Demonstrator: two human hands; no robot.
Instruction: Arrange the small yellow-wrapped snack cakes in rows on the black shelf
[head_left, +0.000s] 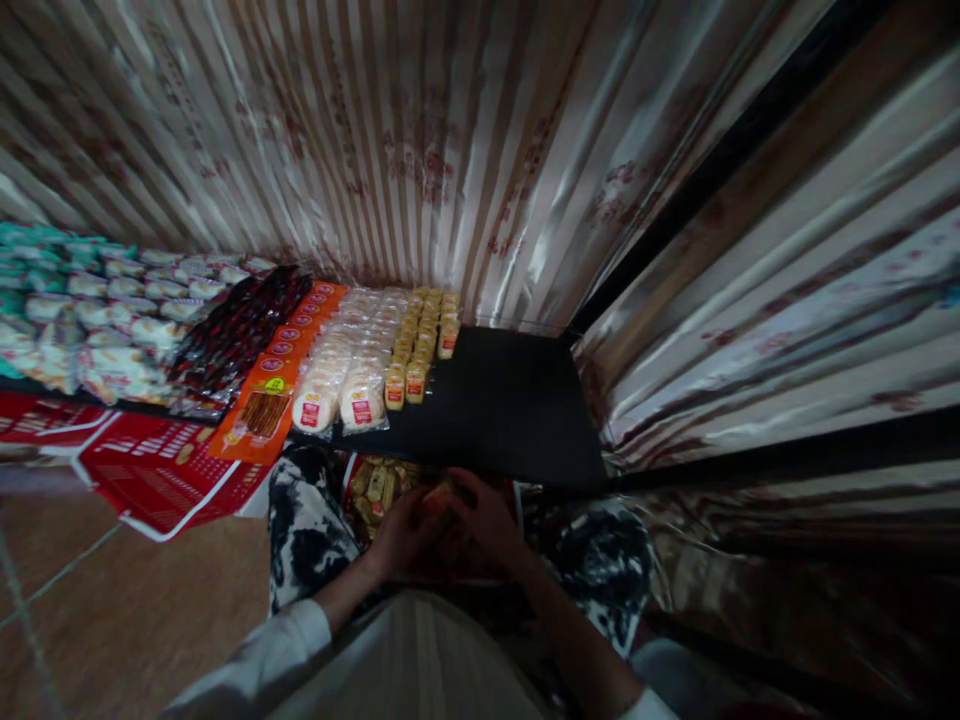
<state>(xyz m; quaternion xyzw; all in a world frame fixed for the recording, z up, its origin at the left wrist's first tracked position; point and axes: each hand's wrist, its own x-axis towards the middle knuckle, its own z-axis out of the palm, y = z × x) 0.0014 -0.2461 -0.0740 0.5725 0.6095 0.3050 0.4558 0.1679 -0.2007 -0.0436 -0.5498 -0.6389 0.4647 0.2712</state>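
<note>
My left hand (403, 535) and my right hand (489, 518) meet over an open red box (517, 508) on my lap. Both have their fingers closed around a small wrapped snack pack (437, 499) with a reddish label; the dim light blurs its details. Several yellow wrapped snack packs (375, 485) lie in the box, left of my hands. Just beyond, on a black shelf (517, 400), similar yellow packs (415, 380) stand in two rows. Beside them are rows of round white wrapped cakes (364, 395).
Left along the shelf lie orange snack packets (262, 405), dark red packets (244, 320), and white and green packets (120, 310). Flattened red cartons (165, 470) hang below its edge. A striped curtain (420, 130) borders the back, and a dark frame bar (675, 190) slants at right.
</note>
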